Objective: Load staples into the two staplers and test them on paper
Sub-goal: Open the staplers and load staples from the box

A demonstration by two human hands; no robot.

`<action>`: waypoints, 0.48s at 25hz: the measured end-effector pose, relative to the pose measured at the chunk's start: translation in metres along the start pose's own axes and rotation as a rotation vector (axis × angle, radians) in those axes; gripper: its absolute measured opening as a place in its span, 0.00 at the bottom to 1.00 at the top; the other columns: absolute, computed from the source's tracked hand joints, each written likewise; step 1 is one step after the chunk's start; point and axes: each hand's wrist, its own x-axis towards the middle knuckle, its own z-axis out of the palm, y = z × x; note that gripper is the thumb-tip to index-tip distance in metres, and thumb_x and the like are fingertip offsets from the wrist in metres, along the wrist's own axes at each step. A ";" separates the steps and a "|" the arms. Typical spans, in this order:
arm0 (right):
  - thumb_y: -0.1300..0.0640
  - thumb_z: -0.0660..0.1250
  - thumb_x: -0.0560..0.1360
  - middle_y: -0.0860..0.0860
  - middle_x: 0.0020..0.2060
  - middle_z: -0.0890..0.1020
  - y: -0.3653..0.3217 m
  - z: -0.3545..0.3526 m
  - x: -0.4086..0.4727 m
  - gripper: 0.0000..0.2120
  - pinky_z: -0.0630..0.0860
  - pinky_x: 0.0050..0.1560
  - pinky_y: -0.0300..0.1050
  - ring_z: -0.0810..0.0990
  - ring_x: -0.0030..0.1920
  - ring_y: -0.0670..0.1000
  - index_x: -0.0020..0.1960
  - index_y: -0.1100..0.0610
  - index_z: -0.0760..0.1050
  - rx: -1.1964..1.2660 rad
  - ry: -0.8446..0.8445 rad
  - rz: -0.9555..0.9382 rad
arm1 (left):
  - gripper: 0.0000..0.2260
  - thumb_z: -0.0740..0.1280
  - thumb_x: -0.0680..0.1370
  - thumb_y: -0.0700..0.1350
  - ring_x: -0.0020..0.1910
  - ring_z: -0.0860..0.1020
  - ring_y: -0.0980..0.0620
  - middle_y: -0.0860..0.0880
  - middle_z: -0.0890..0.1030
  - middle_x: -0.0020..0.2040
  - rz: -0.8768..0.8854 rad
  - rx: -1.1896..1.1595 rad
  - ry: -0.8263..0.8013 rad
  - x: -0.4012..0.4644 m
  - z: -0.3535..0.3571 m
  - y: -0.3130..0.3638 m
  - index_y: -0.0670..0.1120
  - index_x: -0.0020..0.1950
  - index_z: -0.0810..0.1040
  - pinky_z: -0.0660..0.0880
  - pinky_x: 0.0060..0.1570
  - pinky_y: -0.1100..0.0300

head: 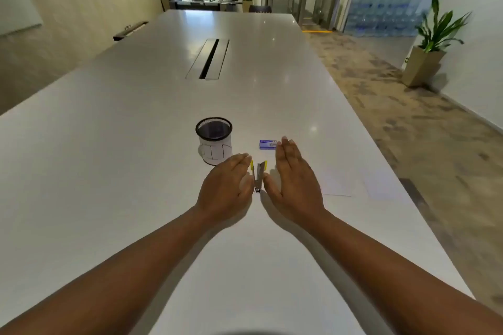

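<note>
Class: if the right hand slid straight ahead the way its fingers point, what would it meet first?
Probably the blue staple box: the right hand has its fingers beside the box's right end, though it might just slip past.

Both forearms are reaching forward, the left hand (pixel 226 185) and right hand (pixel 295 182) hovering palms down, fingers (pixel 285 144) extended flat, close side by side.

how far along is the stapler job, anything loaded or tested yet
Nothing looks finished. The blue staple box lies shut beyond the right hand, and the paper shows no visible staple. In hand: an opened yellow stapler lies between the left hand and right, both flat and open. Left: loading, testing; a second stapler isn't visible.
</note>
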 end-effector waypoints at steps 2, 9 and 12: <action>0.42 0.54 0.81 0.53 0.83 0.54 -0.002 0.009 -0.003 0.35 0.50 0.78 0.43 0.52 0.82 0.51 0.82 0.58 0.52 0.066 -0.023 0.030 | 0.20 0.62 0.81 0.47 0.71 0.73 0.50 0.47 0.76 0.71 -0.056 -0.044 -0.012 -0.001 0.006 -0.003 0.44 0.73 0.74 0.65 0.68 0.60; 0.50 0.65 0.77 0.38 0.41 0.72 -0.010 0.037 -0.014 0.06 0.68 0.41 0.41 0.70 0.40 0.45 0.48 0.48 0.68 0.189 0.019 0.092 | 0.12 0.61 0.80 0.44 0.57 0.79 0.50 0.49 0.83 0.57 -0.183 -0.108 -0.090 -0.014 0.029 -0.014 0.47 0.60 0.79 0.77 0.57 0.56; 0.48 0.68 0.74 0.42 0.38 0.71 -0.015 0.044 -0.006 0.09 0.66 0.39 0.41 0.72 0.40 0.49 0.44 0.49 0.69 0.220 -0.003 0.147 | 0.10 0.62 0.78 0.42 0.54 0.79 0.50 0.51 0.83 0.53 -0.153 -0.102 -0.080 -0.014 0.031 -0.018 0.47 0.56 0.80 0.77 0.52 0.57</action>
